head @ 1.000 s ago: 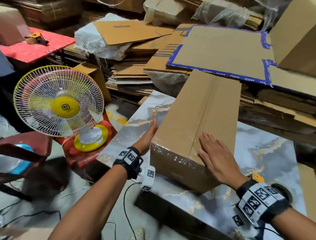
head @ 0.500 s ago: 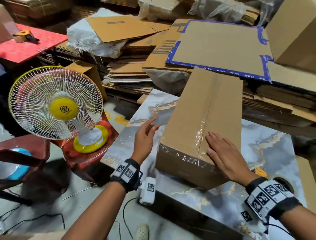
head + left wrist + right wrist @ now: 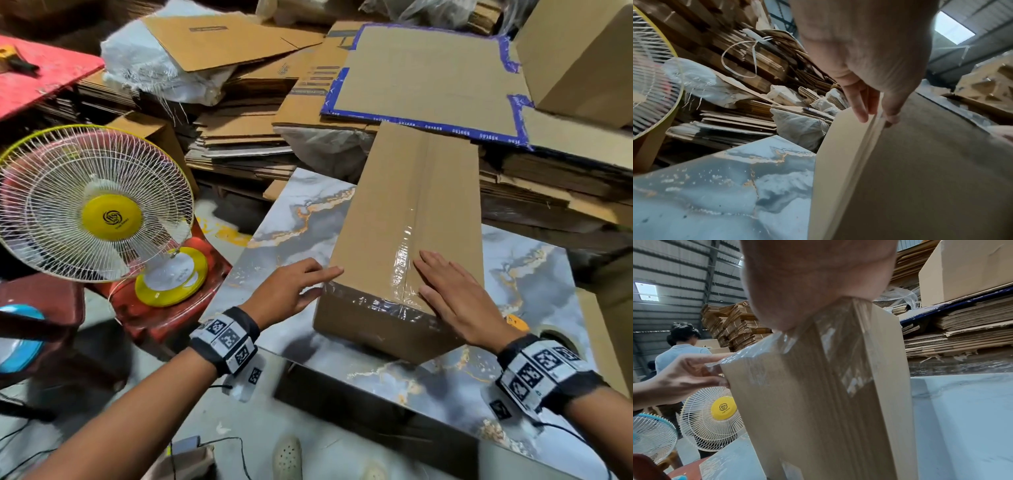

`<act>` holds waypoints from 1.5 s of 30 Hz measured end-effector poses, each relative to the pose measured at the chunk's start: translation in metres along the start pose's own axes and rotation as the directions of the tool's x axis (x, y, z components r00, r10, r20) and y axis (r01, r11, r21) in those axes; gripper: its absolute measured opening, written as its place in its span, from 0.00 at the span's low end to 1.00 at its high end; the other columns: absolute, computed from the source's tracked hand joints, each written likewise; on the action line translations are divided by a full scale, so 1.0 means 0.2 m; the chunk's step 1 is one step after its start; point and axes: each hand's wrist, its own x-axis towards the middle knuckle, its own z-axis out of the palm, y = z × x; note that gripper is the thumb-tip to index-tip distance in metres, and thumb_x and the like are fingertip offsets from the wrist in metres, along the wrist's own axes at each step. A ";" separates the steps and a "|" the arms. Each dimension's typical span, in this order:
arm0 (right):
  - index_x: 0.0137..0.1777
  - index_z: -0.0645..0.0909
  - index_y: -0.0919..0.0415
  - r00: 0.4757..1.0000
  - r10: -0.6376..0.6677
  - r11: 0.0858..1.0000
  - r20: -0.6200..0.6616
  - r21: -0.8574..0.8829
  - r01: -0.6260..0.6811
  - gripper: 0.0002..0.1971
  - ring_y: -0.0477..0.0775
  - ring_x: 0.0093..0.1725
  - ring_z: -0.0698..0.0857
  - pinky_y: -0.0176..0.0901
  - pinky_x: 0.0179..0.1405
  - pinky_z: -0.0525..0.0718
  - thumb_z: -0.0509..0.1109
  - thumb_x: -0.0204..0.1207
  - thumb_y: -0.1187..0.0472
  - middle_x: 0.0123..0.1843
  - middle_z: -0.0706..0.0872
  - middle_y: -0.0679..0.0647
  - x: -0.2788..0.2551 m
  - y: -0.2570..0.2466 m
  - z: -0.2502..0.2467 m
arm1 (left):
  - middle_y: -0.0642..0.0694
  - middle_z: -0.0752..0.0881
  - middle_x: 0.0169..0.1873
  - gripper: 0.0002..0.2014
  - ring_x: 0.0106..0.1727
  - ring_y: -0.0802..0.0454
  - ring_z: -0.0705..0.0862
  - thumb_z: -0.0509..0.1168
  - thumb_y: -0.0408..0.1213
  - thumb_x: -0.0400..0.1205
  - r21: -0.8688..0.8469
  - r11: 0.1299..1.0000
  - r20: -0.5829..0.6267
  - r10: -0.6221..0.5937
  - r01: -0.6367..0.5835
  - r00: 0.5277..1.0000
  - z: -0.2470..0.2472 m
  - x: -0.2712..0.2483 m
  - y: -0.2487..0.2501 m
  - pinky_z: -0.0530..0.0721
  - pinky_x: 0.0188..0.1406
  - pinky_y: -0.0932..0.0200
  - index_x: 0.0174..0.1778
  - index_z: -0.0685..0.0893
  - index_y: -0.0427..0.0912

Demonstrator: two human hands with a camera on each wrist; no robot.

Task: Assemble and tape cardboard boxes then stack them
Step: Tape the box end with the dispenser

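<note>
Left of the cardboard box, a white fan bears a yellow hub with a swirl logo; its small lettering is unreadable. The left hand, fingers straight, touches the box's near left corner. The box lies on the marble-patterned table, clear tape along its seam. The right hand presses flat on the box top, fingers extended.

The head view looks down from above onto the box and table. Each wrist view looks along its hand from very close. All three share the box's near taped end and the fan.
</note>
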 end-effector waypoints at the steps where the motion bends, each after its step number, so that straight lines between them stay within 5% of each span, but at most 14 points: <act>1: 0.89 0.59 0.53 1.000 0.003 1.000 0.000 -0.003 -0.003 0.45 0.44 0.89 0.50 0.33 0.84 0.39 0.30 0.82 0.27 0.90 0.55 0.48 0.00 0.00 0.00 | 0.46 0.84 0.48 0.26 0.44 0.49 0.81 0.72 0.32 0.83 0.012 1.000 -0.004 0.026 -0.026 1.000 0.00 0.01 -0.01 0.77 0.42 0.62 0.78 0.80 0.51; 9: 0.88 0.61 0.54 1.000 0.020 1.000 -0.008 -0.004 -0.020 0.46 0.46 0.89 0.51 0.39 0.85 0.44 0.31 0.81 0.26 0.90 0.57 0.50 0.00 -0.01 0.00 | 0.48 0.82 0.40 0.19 0.38 0.51 0.82 0.73 0.36 0.81 -0.168 0.986 -0.099 0.003 -0.019 0.995 0.01 0.08 -0.02 0.86 0.40 0.56 0.70 0.88 0.48; 15: 0.89 0.60 0.54 1.000 0.024 1.000 0.000 -0.011 -0.024 0.45 0.45 0.89 0.51 0.37 0.84 0.43 0.31 0.81 0.27 0.90 0.56 0.49 0.00 -0.01 0.00 | 0.46 0.84 0.38 0.16 0.35 0.57 0.78 0.69 0.45 0.84 -0.155 0.986 -0.123 0.041 -0.060 0.992 -0.01 0.11 -0.04 0.82 0.34 0.53 0.65 0.90 0.45; 24: 0.88 0.61 0.53 0.999 0.033 0.999 -0.023 -0.011 -0.033 0.39 0.47 0.89 0.53 0.47 0.88 0.49 0.36 0.85 0.32 0.90 0.58 0.49 0.00 -0.01 0.00 | 0.42 0.83 0.34 0.14 0.30 0.44 0.80 0.53 0.47 0.94 0.237 0.915 -0.110 0.359 -0.326 0.927 0.00 0.13 -0.08 0.78 0.16 0.54 0.73 0.75 0.52; 28: 0.87 0.64 0.54 0.998 0.007 1.000 -0.066 0.010 -0.006 0.39 0.51 0.89 0.57 0.61 0.87 0.58 0.37 0.87 0.32 0.89 0.61 0.52 -0.01 0.02 0.01 | 0.39 0.82 0.44 0.19 0.39 0.44 0.79 0.61 0.39 0.89 0.309 0.858 -0.036 0.441 -0.410 0.897 -0.02 0.14 -0.10 0.79 0.19 0.52 0.77 0.73 0.55; 36: 0.87 0.64 0.54 0.998 0.018 1.000 -0.052 -0.009 -0.019 0.38 0.52 0.89 0.58 0.60 0.87 0.59 0.38 0.87 0.33 0.89 0.62 0.53 0.00 0.01 0.01 | 0.39 0.80 0.43 0.28 0.40 0.45 0.74 0.73 0.26 0.82 0.342 0.840 -0.141 0.490 -0.422 0.860 0.07 0.12 -0.14 0.75 0.26 0.53 0.76 0.76 0.47; 41: 0.87 0.64 0.54 0.998 0.031 0.999 -0.050 -0.010 -0.032 0.36 0.51 0.89 0.58 0.59 0.86 0.59 0.39 0.87 0.34 0.89 0.61 0.52 -0.01 0.00 0.00 | 0.35 0.81 0.46 0.25 0.45 0.42 0.77 0.63 0.51 0.89 0.188 0.870 0.000 0.464 -0.455 0.886 0.01 0.11 -0.12 0.75 0.41 0.53 0.79 0.74 0.43; 45: 0.88 0.64 0.53 0.998 0.040 0.999 -0.054 -0.008 -0.041 0.35 0.50 0.89 0.57 0.58 0.87 0.59 0.40 0.88 0.35 0.89 0.61 0.51 -0.01 -0.01 0.00 | 0.36 0.82 0.46 0.20 0.46 0.39 0.78 0.61 0.51 0.90 0.072 0.951 -0.087 0.307 -0.301 0.948 -0.02 0.14 -0.04 0.80 0.41 0.46 0.64 0.90 0.42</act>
